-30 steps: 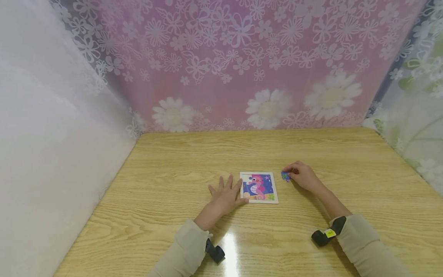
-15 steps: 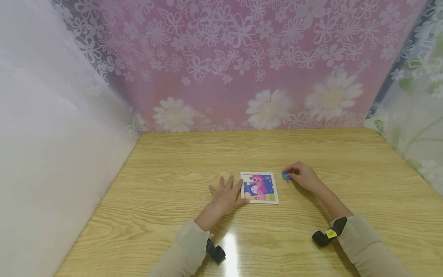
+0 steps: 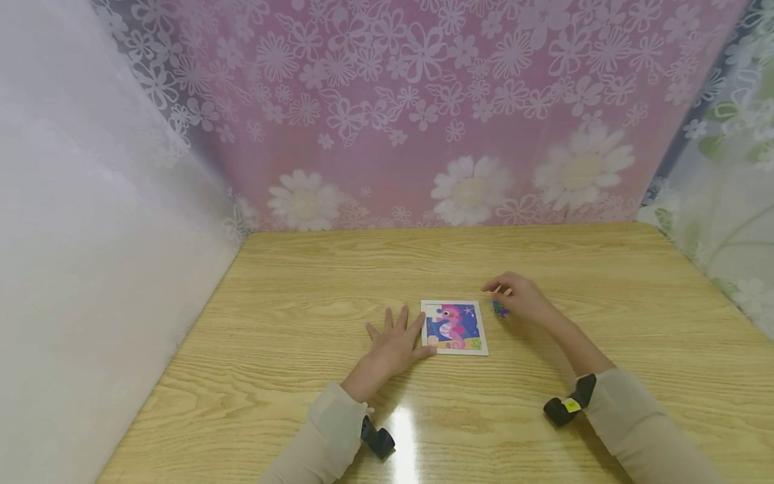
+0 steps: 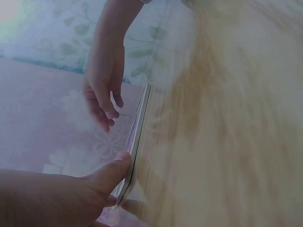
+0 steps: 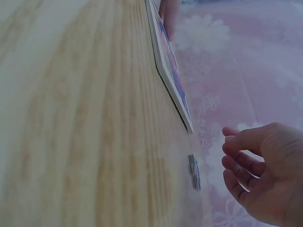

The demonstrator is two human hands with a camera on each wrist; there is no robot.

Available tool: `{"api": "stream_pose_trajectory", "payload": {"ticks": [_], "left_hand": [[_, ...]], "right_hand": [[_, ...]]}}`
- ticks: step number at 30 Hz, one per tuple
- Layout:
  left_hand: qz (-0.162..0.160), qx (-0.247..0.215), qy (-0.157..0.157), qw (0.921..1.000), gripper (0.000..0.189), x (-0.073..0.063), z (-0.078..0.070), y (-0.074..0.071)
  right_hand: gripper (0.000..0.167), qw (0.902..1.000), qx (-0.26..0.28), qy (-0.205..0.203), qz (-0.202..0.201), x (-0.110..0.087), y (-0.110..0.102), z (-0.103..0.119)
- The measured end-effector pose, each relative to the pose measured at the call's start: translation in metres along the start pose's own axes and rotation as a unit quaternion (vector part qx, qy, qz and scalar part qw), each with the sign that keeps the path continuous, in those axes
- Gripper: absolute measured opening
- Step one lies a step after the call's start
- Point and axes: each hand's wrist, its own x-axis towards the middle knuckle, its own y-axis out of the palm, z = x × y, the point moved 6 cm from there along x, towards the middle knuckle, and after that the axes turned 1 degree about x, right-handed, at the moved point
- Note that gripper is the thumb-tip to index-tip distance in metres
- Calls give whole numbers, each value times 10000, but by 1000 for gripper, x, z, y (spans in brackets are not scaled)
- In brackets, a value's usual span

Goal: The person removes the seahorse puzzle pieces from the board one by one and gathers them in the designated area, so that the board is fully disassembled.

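A square jigsaw puzzle (image 3: 453,329) with a white frame and a pink seahorse lies flat on the table. Its upper left corner shows a pale bare patch. My left hand (image 3: 393,346) is spread beside it, with the thumb resting on the lower edge and the index fingertip at the left edge. To the right of the frame lie loose blue and green puzzle pieces (image 3: 500,309), seen edge-on as a small stack in the right wrist view. Over them hovers my right hand (image 5: 265,165), fingers loosely bent and holding nothing, apart from the pieces.
The wooden table (image 3: 302,282) reaches back to a pink flowered curtain (image 3: 375,134). Pale cloth hangs at the left and right sides. A black band with a camera (image 3: 562,410) sits on the right wrist, another (image 3: 377,440) on the left.
My right hand has let go of the puzzle pieces and lifted slightly up and left, its fingers loosening. The left hand and the framed puzzle have stayed in place.
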Motion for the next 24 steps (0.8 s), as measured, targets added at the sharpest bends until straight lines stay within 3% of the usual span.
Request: {"api": "stream_pose_trajectory", "payload": {"ticks": [15, 24], "left_hand": [[4, -27, -18, 10000, 73, 0, 1, -1], [24, 89, 17, 10000, 72, 0, 0, -3]], "right_hand": [[13, 9951, 110, -695, 698, 22, 34, 39], [14, 9913, 280, -631, 1124, 27, 50, 49]]}}
